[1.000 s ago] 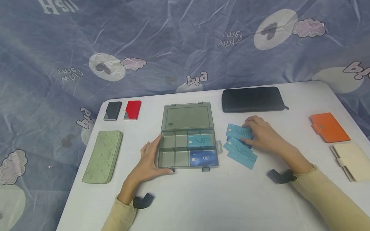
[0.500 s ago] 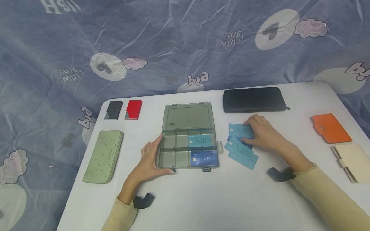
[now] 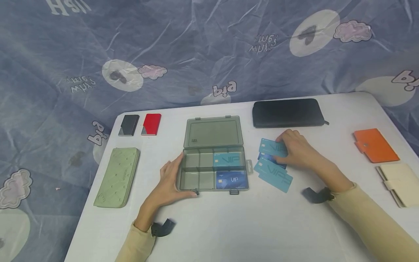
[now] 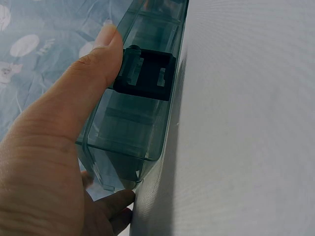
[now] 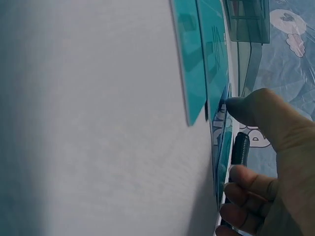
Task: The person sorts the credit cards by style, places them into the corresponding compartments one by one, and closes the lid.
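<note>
In the head view, a greenish see-through divided box [image 3: 190,180] lies with its lid [image 3: 213,131] folded back. A light blue VIP card [image 3: 226,159] and a dark blue VIP card [image 3: 232,180] lie in its right-hand compartments. My left hand [image 3: 167,185] grips the box's near left corner, thumb along the front by a black latch [image 4: 146,73]. Right of the box, my right hand [image 3: 297,151] pinches the right end of a light blue card [image 3: 269,145], fingers at its far edge. Its thumb overlaps a dark blue card [image 3: 264,156] beneath. Two overlapping light blue cards [image 3: 274,175] lie nearer.
A black wallet [image 3: 288,113] lies behind the cards. Orange [image 3: 377,145] and cream [image 3: 400,183] card holders are at the right. A green wallet [image 3: 117,177] lies at the left, with black [image 3: 129,124] and red [image 3: 152,124] card cases behind it. A patterned cloth [image 3: 183,47] hangs beyond.
The light blue card at my right hand has shifted slightly right and turned a little, exposing more of the dark blue card under it. My left hand keeps its place on the box.
</note>
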Tool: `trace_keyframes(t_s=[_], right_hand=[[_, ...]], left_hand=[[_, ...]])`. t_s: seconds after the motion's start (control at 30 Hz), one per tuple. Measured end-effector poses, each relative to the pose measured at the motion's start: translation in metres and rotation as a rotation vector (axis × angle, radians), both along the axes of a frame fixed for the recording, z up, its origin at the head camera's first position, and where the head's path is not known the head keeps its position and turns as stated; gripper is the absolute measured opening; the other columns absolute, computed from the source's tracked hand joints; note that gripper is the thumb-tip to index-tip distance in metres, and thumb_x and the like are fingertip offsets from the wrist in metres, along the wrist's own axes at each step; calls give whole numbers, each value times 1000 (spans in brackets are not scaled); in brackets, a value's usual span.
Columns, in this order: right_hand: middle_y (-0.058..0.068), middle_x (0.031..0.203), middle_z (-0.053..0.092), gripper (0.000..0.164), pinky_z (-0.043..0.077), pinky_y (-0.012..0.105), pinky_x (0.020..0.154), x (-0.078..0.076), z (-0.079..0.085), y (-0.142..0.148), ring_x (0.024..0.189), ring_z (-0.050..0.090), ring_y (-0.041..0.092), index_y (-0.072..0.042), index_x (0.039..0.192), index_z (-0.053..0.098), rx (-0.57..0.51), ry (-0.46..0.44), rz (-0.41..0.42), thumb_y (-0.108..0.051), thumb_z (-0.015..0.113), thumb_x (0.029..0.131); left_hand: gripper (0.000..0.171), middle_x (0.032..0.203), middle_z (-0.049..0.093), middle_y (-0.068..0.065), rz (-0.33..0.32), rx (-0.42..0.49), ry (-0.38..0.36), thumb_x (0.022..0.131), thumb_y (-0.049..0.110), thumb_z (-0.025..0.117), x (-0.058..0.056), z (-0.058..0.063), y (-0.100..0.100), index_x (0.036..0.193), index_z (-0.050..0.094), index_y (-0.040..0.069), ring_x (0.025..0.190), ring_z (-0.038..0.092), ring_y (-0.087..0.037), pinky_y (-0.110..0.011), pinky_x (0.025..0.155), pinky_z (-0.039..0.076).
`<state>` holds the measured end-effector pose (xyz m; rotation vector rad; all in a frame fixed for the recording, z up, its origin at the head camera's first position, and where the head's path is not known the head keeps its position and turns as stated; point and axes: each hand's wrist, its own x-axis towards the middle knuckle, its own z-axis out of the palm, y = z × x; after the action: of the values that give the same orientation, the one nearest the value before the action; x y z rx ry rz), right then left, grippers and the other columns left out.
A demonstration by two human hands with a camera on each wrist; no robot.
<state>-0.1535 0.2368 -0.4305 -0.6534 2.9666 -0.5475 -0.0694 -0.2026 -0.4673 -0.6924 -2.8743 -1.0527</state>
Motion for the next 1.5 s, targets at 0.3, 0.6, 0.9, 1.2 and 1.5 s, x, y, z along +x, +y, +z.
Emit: trace_keyframes(t_s=[0.3,0.6,0.9,1.2,1.5], right_hand=[[14,104,50,57,34,47,83,0,7,0,97,41,29,2,110,55,14,-50,-32,-33,77,70],[15,101,53,56,34,49,81,-5,8,1,94,43,30,3,106,56,13,-62,-56,-33,78,68],[14,102,53,51,33,49,80,-7,5,1,97,43,29,1,104,56,-1,-80,-35,-30,76,70],[12,93,55,59,33,45,78,-8,12,-4,90,45,28,4,112,55,25,-151,-58,-32,76,71],[14,102,51,53,32,48,79,-9,6,-1,98,42,30,1,108,53,9,-146,-37,-29,75,70]], left_hand=[[125,155,17,-5,-1,1,12,58,63,76,0,2,1,150,10,11,140,20,-19,-53,108,5],[124,155,17,-3,8,-9,6,58,63,76,-1,3,1,150,9,12,140,19,-17,-52,109,4],[124,155,16,-2,5,-1,3,58,65,75,-1,1,0,150,9,12,140,19,-17,-52,109,4],[124,155,16,-1,11,2,-1,58,63,76,0,2,0,150,9,13,140,19,-16,-51,109,3],[125,155,16,-3,4,1,1,58,62,77,0,1,1,150,9,11,141,19,-17,-52,109,4]])
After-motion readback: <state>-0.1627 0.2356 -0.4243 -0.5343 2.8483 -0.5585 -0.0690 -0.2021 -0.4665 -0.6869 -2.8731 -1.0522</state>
